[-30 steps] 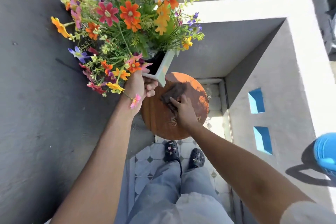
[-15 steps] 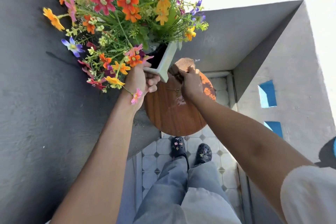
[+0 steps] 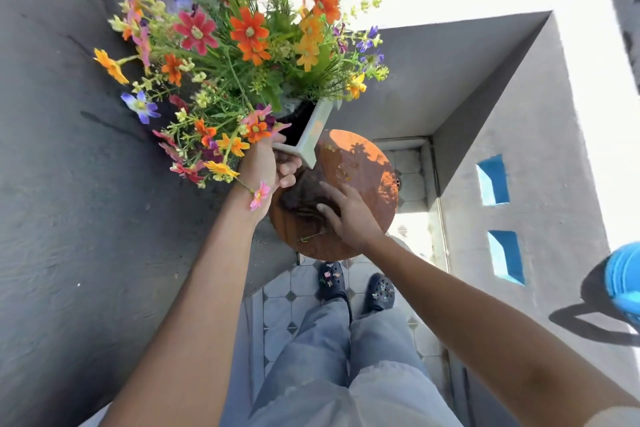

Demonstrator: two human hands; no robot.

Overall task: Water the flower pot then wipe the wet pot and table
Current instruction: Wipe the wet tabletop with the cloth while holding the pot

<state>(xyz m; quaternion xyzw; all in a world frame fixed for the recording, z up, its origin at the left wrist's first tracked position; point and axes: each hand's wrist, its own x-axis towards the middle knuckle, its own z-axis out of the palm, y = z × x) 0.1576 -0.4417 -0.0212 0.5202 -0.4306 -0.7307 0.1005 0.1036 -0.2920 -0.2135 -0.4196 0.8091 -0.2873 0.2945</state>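
Fingers (image 3: 289, 168) of the left hand (image 3: 263, 166) curling around the near corner of the pot (image 3: 313, 135), thumb side hidden among blooms, grasping it at the rim. Pot being held tilted and lifted off the table (image 3: 360, 163), its square pale rim angled toward the camera, dark interior showing. Flowers (image 3: 242, 38) spreading up and to the left from the pot, orange, red, purple and yellow, some stems trailing over the left wrist. Fingers of the right hand (image 3: 349, 215) lying extended and spread, pressing flat on a dark cloth (image 3: 301, 194), not clenched around it. Cloth resting on the near-left part of the round brown tabletop, just below the raised pot corner and just beside the left hand's knuckles. Tabletop showing sunlit patches and plant shadows on its far half, with a thin stem lying near its near edge. Standing below the table: two dark shoes (image 3: 332, 279) on pale patterned floor tiles (image 3: 277, 315), grey trousers (image 3: 346, 367) above them. Grey wall (image 3: 69, 218) running along the left; low grey parapet (image 3: 519, 114) enclosing the corner on the right, with two blue openings. Blue container (image 3: 623, 281) sitting on the parapet at the right edge, partly cut off by the frame.
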